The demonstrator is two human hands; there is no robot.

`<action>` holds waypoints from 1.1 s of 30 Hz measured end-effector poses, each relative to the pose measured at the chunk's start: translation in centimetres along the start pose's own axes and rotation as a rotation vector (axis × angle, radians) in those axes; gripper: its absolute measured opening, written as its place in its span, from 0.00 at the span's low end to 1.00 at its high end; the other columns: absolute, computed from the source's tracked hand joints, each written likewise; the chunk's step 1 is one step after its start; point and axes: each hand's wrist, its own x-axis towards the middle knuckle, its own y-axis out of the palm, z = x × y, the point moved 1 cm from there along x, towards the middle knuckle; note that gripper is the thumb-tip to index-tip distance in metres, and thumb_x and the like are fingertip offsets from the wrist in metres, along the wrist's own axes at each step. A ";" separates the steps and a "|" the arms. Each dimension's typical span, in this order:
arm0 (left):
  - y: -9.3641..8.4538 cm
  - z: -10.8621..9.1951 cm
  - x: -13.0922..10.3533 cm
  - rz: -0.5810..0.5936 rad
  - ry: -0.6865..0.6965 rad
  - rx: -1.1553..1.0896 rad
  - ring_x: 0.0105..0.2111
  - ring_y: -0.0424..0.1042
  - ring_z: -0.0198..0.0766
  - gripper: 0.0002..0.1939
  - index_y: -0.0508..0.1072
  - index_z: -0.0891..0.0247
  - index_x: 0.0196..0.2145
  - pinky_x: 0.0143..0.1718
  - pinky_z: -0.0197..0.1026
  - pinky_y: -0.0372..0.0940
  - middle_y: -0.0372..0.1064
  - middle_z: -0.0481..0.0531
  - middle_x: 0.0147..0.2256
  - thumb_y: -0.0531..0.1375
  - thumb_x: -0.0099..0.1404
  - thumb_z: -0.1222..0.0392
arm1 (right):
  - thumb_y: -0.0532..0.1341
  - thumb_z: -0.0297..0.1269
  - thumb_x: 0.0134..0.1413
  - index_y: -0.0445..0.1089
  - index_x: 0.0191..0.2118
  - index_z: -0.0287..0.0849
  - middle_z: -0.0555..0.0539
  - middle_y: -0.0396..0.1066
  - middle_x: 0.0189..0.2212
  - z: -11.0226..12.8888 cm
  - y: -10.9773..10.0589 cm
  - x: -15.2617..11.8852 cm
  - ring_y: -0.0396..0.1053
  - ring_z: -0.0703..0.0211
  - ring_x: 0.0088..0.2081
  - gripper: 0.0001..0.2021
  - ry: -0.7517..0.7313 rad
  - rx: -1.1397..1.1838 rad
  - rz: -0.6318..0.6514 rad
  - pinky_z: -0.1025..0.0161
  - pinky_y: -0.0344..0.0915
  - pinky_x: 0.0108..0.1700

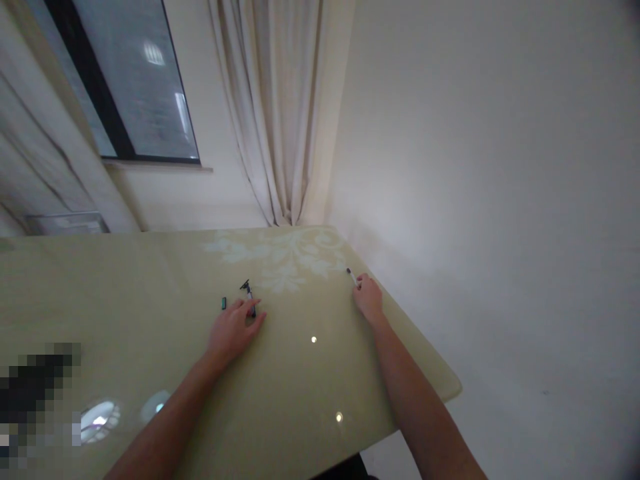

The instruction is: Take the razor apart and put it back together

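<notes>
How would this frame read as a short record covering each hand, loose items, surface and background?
left hand: fingers spread, at the handle of a razor
right hand: holding a slim, white, pen-like stick, dark tip outward
loose item: small green-and-black piece, left of the razor
surface: glossy table, pale floral pattern
background: window, curtain, wall

This looks like a room in a home: pale draped curtains (285,120) flank a dark-framed window (135,73) at far left, beyond a glossy, floral-patterned table (310,380).
</notes>
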 end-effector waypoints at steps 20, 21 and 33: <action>-0.2 0.7 -0.7 0.033 0.083 0.141 0.45 0.75 0.48 0.20 0.78 0.64 0.53 0.47 0.46 0.67 0.73 0.59 0.45 0.53 0.71 0.58 | 0.60 0.28 0.60 0.73 0.50 0.39 0.38 0.71 0.47 19.7 8.7 -7.7 0.72 0.51 0.44 0.13 -0.458 0.162 0.252 0.58 0.67 0.46; -0.2 0.7 -0.7 0.033 0.083 0.140 0.44 0.75 0.48 0.20 0.78 0.64 0.53 0.47 0.46 0.67 0.73 0.59 0.45 0.53 0.71 0.58 | 0.60 0.29 0.60 0.74 0.49 0.39 0.38 0.70 0.47 19.6 9.0 -7.8 0.72 0.51 0.44 0.13 -0.455 0.183 0.242 0.58 0.67 0.46; 0.0 1.0 -0.6 0.035 0.070 0.089 0.45 0.75 0.47 0.19 0.77 0.62 0.53 0.49 0.46 0.66 0.72 0.58 0.44 0.53 0.71 0.58 | 0.65 0.30 0.54 0.76 0.47 0.38 0.38 0.68 0.47 18.9 9.1 -8.3 0.69 0.49 0.49 0.14 -0.481 0.336 0.235 0.55 0.68 0.56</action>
